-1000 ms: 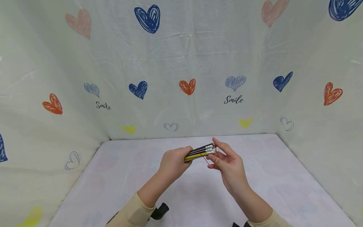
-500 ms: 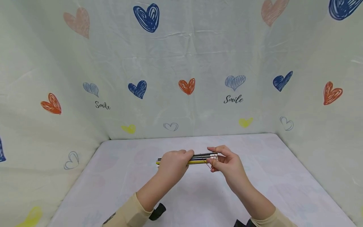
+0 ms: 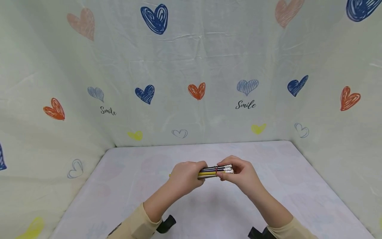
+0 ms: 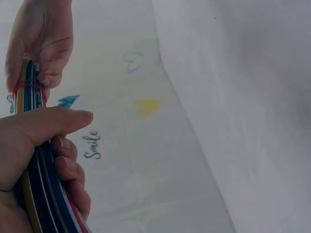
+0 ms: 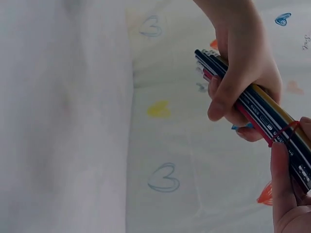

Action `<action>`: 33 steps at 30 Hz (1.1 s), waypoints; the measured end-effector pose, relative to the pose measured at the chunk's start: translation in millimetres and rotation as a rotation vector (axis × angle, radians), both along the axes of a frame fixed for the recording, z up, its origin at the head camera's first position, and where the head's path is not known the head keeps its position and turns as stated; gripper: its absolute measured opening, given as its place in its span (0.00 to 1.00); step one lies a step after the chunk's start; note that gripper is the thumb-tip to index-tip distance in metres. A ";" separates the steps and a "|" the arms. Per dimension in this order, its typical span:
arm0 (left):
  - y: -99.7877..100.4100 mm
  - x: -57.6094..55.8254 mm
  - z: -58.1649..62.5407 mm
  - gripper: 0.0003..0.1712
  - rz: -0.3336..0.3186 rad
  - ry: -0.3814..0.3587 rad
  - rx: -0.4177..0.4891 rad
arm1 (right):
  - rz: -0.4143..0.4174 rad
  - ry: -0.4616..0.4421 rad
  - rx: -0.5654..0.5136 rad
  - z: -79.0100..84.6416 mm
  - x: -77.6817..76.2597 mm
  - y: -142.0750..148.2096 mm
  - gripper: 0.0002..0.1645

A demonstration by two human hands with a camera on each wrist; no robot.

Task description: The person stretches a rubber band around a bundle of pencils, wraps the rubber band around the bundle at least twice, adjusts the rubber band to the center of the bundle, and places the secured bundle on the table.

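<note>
Pencils (image 3: 208, 171) run pretty much left to right, lower middle of the head view. Left hand (image 3: 185, 174) is wrapped round their middle; right hand (image 3: 244, 172) pinches near the eraser end, so it's the closer one to the red band (image 3: 216, 170), basically touching.

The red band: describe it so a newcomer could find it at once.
Over the white table, the left hand and right hand hold a bundle of pencils. At the right hand's end lies the red band. Unlike the lengthwise pencils, it is thinner and runs crosswise.
</note>
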State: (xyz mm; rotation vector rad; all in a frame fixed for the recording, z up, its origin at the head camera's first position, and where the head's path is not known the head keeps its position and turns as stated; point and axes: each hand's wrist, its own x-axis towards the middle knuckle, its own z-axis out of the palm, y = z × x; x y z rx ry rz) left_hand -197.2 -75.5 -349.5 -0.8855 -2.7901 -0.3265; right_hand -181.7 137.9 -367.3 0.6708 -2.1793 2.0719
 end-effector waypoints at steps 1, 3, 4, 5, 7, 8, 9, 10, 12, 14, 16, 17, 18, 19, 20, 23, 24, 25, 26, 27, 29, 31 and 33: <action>-0.9 -0.8 -0.1 0.14 -0.007 -0.029 0.007 | 0.000 0.001 0.006 -0.4 0.1 1.1 0.16; -3.5 -3.2 -0.3 0.16 -0.012 -0.099 0.014 | -0.002 0.005 0.011 -1.1 0.4 3.5 0.16; -5.5 -4.6 -0.3 0.17 -0.010 -0.142 0.017 | -0.005 0.005 0.007 -1.4 0.6 4.7 0.16; -7.8 -6.1 -0.4 0.16 -0.005 -0.181 0.018 | -0.009 0.003 0.002 -1.8 0.8 6.1 0.16; -13.5 -9.1 -0.8 0.16 0.006 -0.243 0.021 | -0.017 -0.002 -0.008 -2.6 1.0 8.8 0.17; -16.8 -10.5 -1.4 0.15 0.014 -0.268 0.023 | -0.019 -0.005 -0.016 -2.9 0.9 10.1 0.17; -20.2 -11.8 -1.7 0.15 0.024 -0.285 0.025 | -0.022 -0.006 -0.021 -3.3 0.8 11.2 0.17; -23.5 -13.0 -2.0 0.15 0.036 -0.297 0.030 | -0.028 -0.007 -0.023 -3.5 0.8 12.2 0.17; -28.9 -15.2 -2.9 0.14 0.058 -0.326 0.056 | -0.042 -0.003 -0.022 -3.8 0.6 13.8 0.17; -32.5 -17.3 -3.5 0.13 0.072 -0.355 0.096 | -0.051 0.005 -0.024 -4.1 0.7 15.0 0.17; -34.0 -18.9 -4.4 0.11 0.070 -0.384 0.149 | -0.061 0.017 -0.024 -4.5 1.1 16.1 0.17; -34.0 -19.2 -4.7 0.10 0.064 -0.399 0.176 | -0.063 0.025 -0.019 -4.9 1.3 16.6 0.17; -33.7 -19.3 -4.7 0.09 0.058 -0.408 0.196 | -0.067 0.035 -0.010 -5.3 1.6 17.0 0.17; -33.2 -19.2 -4.8 0.09 0.052 -0.409 0.211 | -0.071 0.044 0.005 -5.6 1.8 17.3 0.16; -32.5 -18.8 -4.9 0.09 0.048 -0.407 0.222 | -0.073 0.052 0.017 -6.0 2.0 17.6 0.16; -29.4 -15.4 -3.5 0.09 0.056 -0.379 0.231 | -0.071 0.062 0.070 -6.6 1.9 18.0 0.16; -28.0 -13.7 -2.8 0.09 0.057 -0.365 0.229 | -0.066 0.056 0.087 -6.6 1.7 17.9 0.16; -26.5 -11.8 -2.1 0.09 0.056 -0.351 0.228 | -0.061 0.046 0.103 -6.4 1.4 17.8 0.16; -25.1 -10.1 -1.3 0.09 0.058 -0.337 0.226 | -0.056 0.035 0.117 -6.1 1.2 17.7 0.17; -23.8 -8.5 -0.6 0.09 0.059 -0.322 0.225 | -0.055 0.020 0.133 -5.5 1.0 17.6 0.17; -21.6 -5.8 0.6 0.09 0.067 -0.297 0.225 | -0.054 0.003 0.157 -4.0 0.9 17.3 0.18; -20.6 -4.0 1.5 0.09 0.081 -0.277 0.226 | -0.046 -0.010 0.161 -2.8 0.7 17.4 0.19; -20.7 -3.0 1.9 0.09 0.101 -0.275 0.226 | -0.032 -0.009 0.178 -1.7 0.2 18.3 0.21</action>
